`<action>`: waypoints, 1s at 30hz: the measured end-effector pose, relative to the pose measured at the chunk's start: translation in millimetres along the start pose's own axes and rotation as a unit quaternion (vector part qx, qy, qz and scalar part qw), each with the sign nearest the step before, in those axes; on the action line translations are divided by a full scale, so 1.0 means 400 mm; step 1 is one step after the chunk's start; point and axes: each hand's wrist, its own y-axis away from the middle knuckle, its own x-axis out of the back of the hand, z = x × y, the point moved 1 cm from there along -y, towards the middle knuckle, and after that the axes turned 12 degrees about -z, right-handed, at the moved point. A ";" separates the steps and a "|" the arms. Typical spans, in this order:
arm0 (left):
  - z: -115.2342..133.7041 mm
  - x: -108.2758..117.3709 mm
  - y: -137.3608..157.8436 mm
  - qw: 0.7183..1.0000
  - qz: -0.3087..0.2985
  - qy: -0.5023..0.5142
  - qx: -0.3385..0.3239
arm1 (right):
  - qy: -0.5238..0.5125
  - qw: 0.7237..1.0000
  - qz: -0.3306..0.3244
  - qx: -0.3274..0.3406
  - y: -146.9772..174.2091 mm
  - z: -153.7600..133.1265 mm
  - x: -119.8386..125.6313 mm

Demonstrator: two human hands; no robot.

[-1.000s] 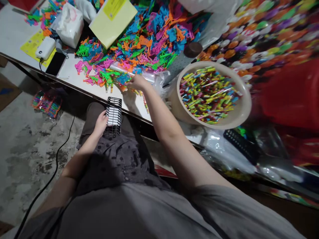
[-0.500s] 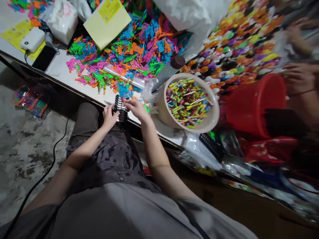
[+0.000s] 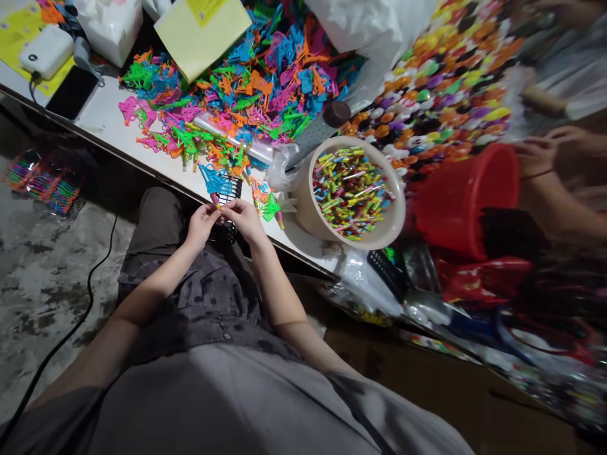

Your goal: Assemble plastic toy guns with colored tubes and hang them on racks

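My left hand (image 3: 203,222) and my right hand (image 3: 241,218) meet at the table's near edge, fingertips pinched on a small pink-and-yellow stick (image 3: 215,200). Its far end joins a blue plastic toy piece (image 3: 215,179) that points away from me. Below and behind my fingers is a black slotted rack (image 3: 232,187), partly hidden by the hands. Just right of it lie an orange piece (image 3: 259,191) and a green piece (image 3: 272,208), each near a stick. A heap of bright plastic toy pieces (image 3: 265,82) spreads beyond.
A beige bucket (image 3: 303,218) of wrapped colourful sticks stands to my right, beside a red bucket (image 3: 446,208). Behind them spreads a pile of colourful balloon-like pieces (image 3: 431,101). Another person's hands (image 3: 538,155) are at the far right. A phone (image 3: 72,93) lies at left.
My left hand has left the black rack and come to the stick. My right hand has moved left and nearer, bringing the blue piece with it. The view has shifted slightly.
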 end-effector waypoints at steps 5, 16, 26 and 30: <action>-0.001 0.054 -0.004 0.997 0.018 -0.073 -0.024 | 0.308 0.940 0.144 -0.024 0.025 0.051 0.097; -0.009 0.066 -0.065 0.951 -0.122 -0.285 0.025 | 0.458 0.832 0.269 -0.160 0.075 0.108 0.277; -0.045 0.069 -0.051 0.978 -0.056 -0.199 0.000 | 0.114 0.958 0.260 -0.031 0.056 0.048 0.264; -0.004 0.082 -0.131 0.968 -0.002 -0.244 -0.059 | 0.032 0.972 0.230 0.023 -0.044 0.044 0.212</action>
